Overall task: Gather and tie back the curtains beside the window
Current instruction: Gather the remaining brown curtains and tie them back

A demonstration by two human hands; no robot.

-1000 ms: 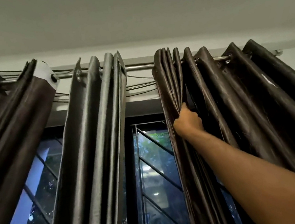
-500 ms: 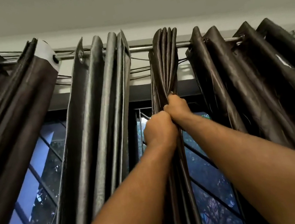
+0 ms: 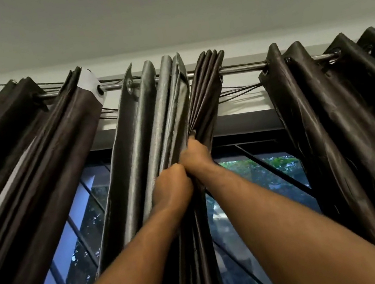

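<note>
Dark brown eyelet curtains hang from a metal rod across the window. A narrow bunch of folds is pulled left against the grey-sheen middle panel. My right hand grips this bunch high up, just under the rod. My left hand grips the same gathered folds right below it, the two hands touching. Further right, the rest of the curtain hangs apart, with bare rod between. More curtain hangs at the left.
The window with dark diagonal grille bars shows behind the gap, trees outside. Thin cables run along the wall behind the rod. The ceiling fills the upper part of the view.
My left hand came up and took hold of the bunch below my right hand. Both hands slid the bunch left along the rod until it met the middle panel; the right gap widened.
</note>
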